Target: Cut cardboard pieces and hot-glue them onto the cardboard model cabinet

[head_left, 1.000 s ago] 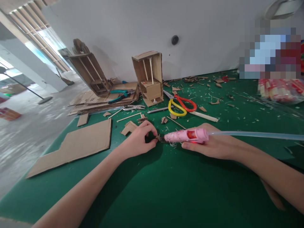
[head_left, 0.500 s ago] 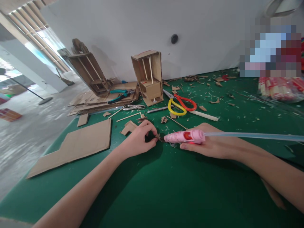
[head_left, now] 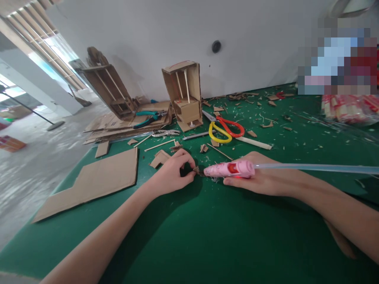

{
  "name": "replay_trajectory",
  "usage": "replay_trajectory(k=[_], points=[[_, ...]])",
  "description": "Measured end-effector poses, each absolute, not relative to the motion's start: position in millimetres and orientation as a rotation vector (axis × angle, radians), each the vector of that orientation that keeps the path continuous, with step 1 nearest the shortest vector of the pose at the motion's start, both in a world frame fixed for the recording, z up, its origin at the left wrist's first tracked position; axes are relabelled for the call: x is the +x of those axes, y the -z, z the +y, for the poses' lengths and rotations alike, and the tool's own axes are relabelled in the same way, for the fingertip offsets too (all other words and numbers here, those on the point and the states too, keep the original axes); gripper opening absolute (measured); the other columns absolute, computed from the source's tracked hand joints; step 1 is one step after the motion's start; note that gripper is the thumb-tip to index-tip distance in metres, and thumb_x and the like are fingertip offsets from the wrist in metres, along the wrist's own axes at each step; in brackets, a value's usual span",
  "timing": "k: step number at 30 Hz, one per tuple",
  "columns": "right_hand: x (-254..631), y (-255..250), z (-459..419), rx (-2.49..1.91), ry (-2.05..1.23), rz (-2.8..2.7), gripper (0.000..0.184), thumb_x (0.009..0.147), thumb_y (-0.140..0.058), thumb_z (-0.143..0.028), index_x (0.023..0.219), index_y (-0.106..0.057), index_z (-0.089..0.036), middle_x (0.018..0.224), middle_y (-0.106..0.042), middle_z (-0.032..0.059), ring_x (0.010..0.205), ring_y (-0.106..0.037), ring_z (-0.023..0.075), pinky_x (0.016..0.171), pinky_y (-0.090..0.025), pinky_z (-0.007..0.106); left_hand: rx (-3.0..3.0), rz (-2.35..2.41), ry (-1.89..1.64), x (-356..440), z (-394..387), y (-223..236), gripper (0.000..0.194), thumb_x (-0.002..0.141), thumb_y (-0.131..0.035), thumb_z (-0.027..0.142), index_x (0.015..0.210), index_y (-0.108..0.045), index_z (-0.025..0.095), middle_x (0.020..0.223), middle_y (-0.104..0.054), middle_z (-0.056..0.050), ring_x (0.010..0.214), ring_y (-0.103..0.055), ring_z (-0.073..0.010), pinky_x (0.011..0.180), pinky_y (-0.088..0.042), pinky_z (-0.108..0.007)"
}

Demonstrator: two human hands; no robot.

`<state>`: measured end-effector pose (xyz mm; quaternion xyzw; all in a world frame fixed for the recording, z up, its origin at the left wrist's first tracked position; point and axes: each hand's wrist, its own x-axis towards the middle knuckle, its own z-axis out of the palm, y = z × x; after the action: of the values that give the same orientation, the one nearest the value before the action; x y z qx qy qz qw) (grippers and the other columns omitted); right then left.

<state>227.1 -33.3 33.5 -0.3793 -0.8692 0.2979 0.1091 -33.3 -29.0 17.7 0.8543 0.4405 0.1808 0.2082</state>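
Pinched between thumb and fingers of my left hand [head_left: 174, 173] is a small cardboard scrap [head_left: 196, 170], mostly hidden by the fingertips. My right hand [head_left: 259, 179] is wrapped round a pink hot glue gun [head_left: 229, 169], its handle out of sight in the palm. The gun's dark nozzle points left and lies at the scrap; whether it touches cannot be told. A long translucent glue stick [head_left: 314, 168] runs out of the gun's back to the right. Wisps of glue [head_left: 215, 180] lie under the nozzle.
Scissors [head_left: 226, 129] with red and yellow handles, blue-handled pliers [head_left: 146, 118] and a cardboard box with sticks [head_left: 185, 94] stand or lie behind my hands. At left is a flat cardboard piece [head_left: 97, 179]. A bag of red-and-white packets [head_left: 349, 108] sits far right on the green table [head_left: 207, 236].
The glue gun and my right hand have shifted slightly left, bringing the nozzle closer to the scrap. My left hand keeps its pinch; the view has moved a little.
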Motion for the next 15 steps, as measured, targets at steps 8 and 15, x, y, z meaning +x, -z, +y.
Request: replay_trajectory(k=[8, 15], points=[[226.1, -38.5, -36.3, -1.105, -0.902, -2.543, 0.035, 0.088, -0.049, -0.050, 0.115, -0.068, -0.038, 0.091, -0.073, -0.0031, 0.074, -0.065, 0.0196, 0.065, -0.047, 0.028, 2.384, 1.241, -0.524, -34.2, -27.9, -17.1, 0.008, 0.080, -0.056, 0.022, 0.087, -0.053, 0.020, 0.093, -0.049, -0.003, 0.073, -0.049, -0.0136, 0.065, -0.044, -0.029], [228.4, -37.0, -34.3, -1.129, -0.937, -2.487, 0.036, 0.084, -0.053, -0.054, 0.113, -0.069, -0.038, 0.081, -0.073, -0.0018, 0.073, -0.064, 0.0203, 0.062, -0.045, 0.027, 2.385, 1.231, -0.511, -33.3, -27.9, -16.5, 0.006, 0.081, -0.055, 0.022, 0.086, -0.053, 0.020, 0.093, -0.048, -0.003, 0.072, -0.048, -0.0136, 0.065, -0.044, -0.029]])
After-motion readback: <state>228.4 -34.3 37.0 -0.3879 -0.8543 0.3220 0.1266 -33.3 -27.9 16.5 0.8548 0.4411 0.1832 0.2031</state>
